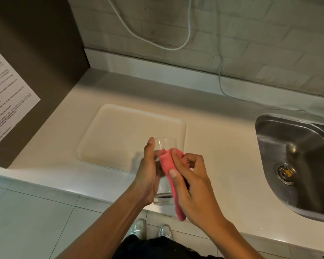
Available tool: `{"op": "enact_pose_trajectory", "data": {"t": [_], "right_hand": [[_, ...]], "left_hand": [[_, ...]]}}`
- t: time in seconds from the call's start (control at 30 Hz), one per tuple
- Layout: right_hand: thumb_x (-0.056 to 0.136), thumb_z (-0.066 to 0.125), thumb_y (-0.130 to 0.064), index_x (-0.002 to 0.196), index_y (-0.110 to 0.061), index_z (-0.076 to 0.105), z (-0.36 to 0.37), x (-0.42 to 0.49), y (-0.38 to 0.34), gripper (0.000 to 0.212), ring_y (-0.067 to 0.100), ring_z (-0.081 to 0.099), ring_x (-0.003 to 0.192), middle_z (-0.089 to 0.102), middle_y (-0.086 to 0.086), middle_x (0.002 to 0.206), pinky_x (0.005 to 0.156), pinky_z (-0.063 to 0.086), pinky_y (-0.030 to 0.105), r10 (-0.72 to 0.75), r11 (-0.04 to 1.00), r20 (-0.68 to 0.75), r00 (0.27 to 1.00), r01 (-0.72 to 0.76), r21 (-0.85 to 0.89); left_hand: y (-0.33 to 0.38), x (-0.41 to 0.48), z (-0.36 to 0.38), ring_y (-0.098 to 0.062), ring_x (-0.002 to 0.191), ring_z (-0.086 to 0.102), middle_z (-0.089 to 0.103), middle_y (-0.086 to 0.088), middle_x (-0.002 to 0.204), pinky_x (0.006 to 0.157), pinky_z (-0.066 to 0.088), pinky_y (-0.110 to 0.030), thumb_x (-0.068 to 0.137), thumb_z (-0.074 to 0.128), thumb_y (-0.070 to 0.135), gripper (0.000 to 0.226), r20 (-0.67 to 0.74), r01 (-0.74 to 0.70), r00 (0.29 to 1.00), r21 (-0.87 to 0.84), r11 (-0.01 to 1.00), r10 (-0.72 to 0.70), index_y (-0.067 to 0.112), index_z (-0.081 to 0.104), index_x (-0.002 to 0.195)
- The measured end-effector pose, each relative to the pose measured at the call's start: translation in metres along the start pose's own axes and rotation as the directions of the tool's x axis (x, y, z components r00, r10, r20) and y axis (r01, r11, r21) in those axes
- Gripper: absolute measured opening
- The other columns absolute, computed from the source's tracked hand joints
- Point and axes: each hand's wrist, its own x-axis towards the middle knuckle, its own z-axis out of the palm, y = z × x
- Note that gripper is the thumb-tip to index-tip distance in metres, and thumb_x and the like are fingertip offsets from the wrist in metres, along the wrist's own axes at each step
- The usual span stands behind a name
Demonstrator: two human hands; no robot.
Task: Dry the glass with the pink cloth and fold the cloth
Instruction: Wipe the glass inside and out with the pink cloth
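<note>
A clear drinking glass [165, 143] is held upright above the front edge of the white counter. My left hand [148, 172] wraps its left side, thumb up by the rim. The pink cloth [166, 161] lies pressed against the glass's right side and hangs down past its base. My right hand [191, 186] grips that cloth, fingers pinching it against the glass wall. Much of the glass is hidden by both hands and the cloth.
A cream tray [94, 139] lies on the counter [223, 131] just behind the hands. A steel sink [295, 156] is set in at the right. A dark panel with a printed notice [6, 101] stands at the left. White cables [221, 79] run down the tiled back wall.
</note>
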Motion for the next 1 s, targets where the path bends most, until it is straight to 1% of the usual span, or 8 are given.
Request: {"op": "enact_pose_trajectory", "data": {"t": [0.13,0.27,0.4,0.47,0.57,0.67,0.77,1.0], "right_hand": [[0.105,0.037,-0.049,0.146,-0.050,0.040,-0.006,0.035,0.002,0.041,-0.006,0.051,0.101,0.041,-0.016,0.114,0.080,0.043,0.004,0.191,0.980,-0.051,0.980,-0.188,0.069],[0.104,0.044,-0.044,0.149,-0.049,0.038,0.008,0.009,-0.006,0.046,-0.005,0.035,0.126,0.034,-0.019,0.129,0.098,0.032,0.003,-0.068,0.997,-0.004,0.998,0.068,-0.045],[0.104,0.042,-0.048,0.148,-0.047,0.041,0.002,0.019,0.006,0.044,-0.005,0.048,0.109,0.037,-0.024,0.120,0.084,0.040,0.003,0.135,0.990,-0.009,0.991,-0.135,0.036],[0.104,0.041,-0.047,0.149,-0.041,0.045,0.001,0.034,0.003,0.045,-0.007,0.050,0.105,0.040,-0.015,0.115,0.080,0.039,0.001,0.199,0.978,-0.042,0.979,-0.196,0.068],[0.105,0.043,-0.045,0.149,-0.044,0.042,0.006,0.017,-0.004,0.044,-0.004,0.044,0.117,0.037,-0.015,0.120,0.091,0.036,0.003,0.023,0.999,-0.025,0.999,-0.023,0.024],[0.104,0.043,-0.048,0.149,-0.046,0.041,0.001,0.002,0.003,0.045,-0.007,0.044,0.115,0.038,-0.016,0.117,0.091,0.040,0.006,0.017,0.999,0.027,0.999,-0.018,0.041],[0.105,0.043,-0.044,0.147,-0.045,0.043,-0.002,0.028,0.001,0.042,-0.012,0.047,0.106,0.042,-0.015,0.114,0.083,0.042,0.007,0.167,0.982,-0.020,0.986,-0.164,0.089],[0.104,0.043,-0.047,0.148,-0.043,0.042,0.005,-0.013,0.001,0.045,0.001,0.047,0.116,0.038,-0.016,0.119,0.095,0.045,0.014,0.005,0.999,0.032,0.999,-0.006,0.036]], "left_hand": [[-0.015,-0.005,0.003,-0.036,0.110,0.077,0.079,-0.030,0.120,0.102,0.061,-0.054,0.100,0.031,0.080,0.090,0.056,0.033,0.998,-0.007,0.999,-0.032,0.006,0.076,0.127],[-0.012,0.004,-0.005,-0.027,0.106,0.082,0.085,-0.019,0.109,0.079,0.067,-0.033,0.104,0.027,0.075,0.083,0.085,0.018,0.996,-0.096,0.995,-0.010,0.020,0.089,0.101],[-0.016,-0.001,-0.004,-0.040,0.120,0.073,0.076,-0.034,0.124,0.113,0.053,-0.057,0.096,0.034,0.081,0.090,0.063,0.028,0.998,-0.075,0.997,-0.023,0.009,0.080,0.123],[-0.017,-0.002,-0.001,-0.039,0.116,0.072,0.072,-0.038,0.127,0.110,0.053,-0.061,0.090,0.039,0.082,0.092,0.053,0.024,0.998,-0.089,0.996,-0.020,0.007,0.077,0.128],[-0.010,0.004,-0.004,-0.033,0.114,0.079,0.082,-0.024,0.119,0.089,0.065,-0.042,0.099,0.035,0.079,0.082,0.048,-0.004,0.999,-0.121,0.993,0.010,0.016,0.087,0.109],[-0.007,0.002,-0.006,-0.045,0.123,0.072,0.079,-0.030,0.121,0.109,0.056,-0.051,0.101,0.034,0.078,0.088,0.001,0.005,1.000,-0.087,0.996,-0.005,0.006,0.078,0.121],[-0.015,-0.004,0.000,-0.037,0.103,0.076,0.081,-0.024,0.108,0.095,0.059,-0.045,0.099,0.031,0.080,0.086,0.009,0.002,1.000,-0.029,1.000,-0.002,0.011,0.080,0.114],[-0.012,-0.006,-0.013,-0.041,0.118,0.075,0.079,-0.030,0.118,0.109,0.058,-0.052,0.100,0.032,0.079,0.088,0.030,0.009,1.000,-0.045,0.999,-0.007,0.007,0.081,0.112]]}}
